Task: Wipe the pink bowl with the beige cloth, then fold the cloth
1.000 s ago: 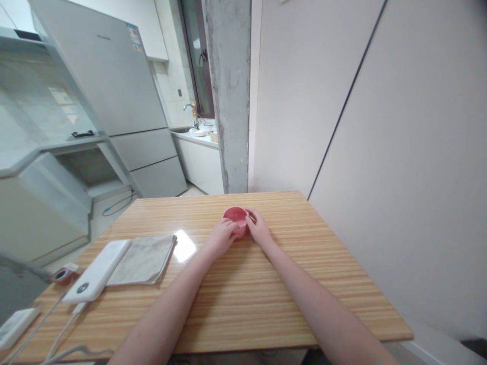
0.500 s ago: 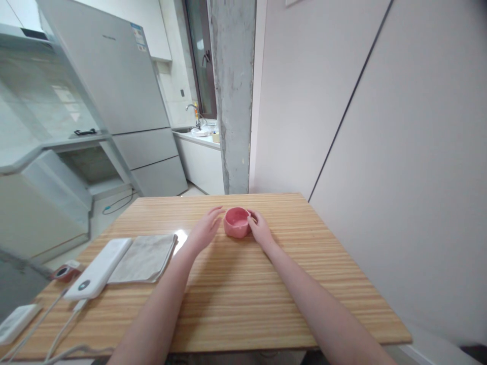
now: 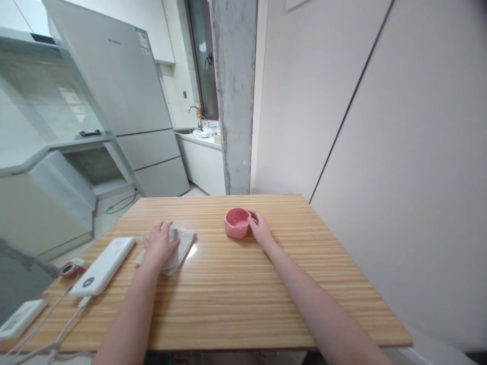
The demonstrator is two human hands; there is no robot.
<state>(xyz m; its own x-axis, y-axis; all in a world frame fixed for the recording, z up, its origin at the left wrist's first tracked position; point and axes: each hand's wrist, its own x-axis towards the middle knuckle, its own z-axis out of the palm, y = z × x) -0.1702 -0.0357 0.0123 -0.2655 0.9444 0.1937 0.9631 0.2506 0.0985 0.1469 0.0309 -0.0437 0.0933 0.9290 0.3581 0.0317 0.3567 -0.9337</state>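
A small pink bowl (image 3: 236, 230) with faceted sides stands upright near the far middle of the wooden table. My right hand (image 3: 260, 227) grips its right side, with the thumb at the rim and some fingers hidden behind it. Over to the left, my left hand (image 3: 159, 244) is on a folded grey cloth (image 3: 182, 248), its fingers curled onto the fabric. Part of the cloth lies hidden under that hand, and its folds look pulled askew.
Left of the cloth lies a white power bank (image 3: 104, 266) with a cable plugged in. Beyond it sits a reddish roll-like object (image 3: 70, 269). A white power strip (image 3: 23, 318) rests at the table's near left corner. A wall (image 3: 361, 203) rises along the right.
My left hand has moved from beside the bowl leftward onto the cloth. The cloth has shifted right, away from the power bank, and bunched up. My right hand stays on the bowl.
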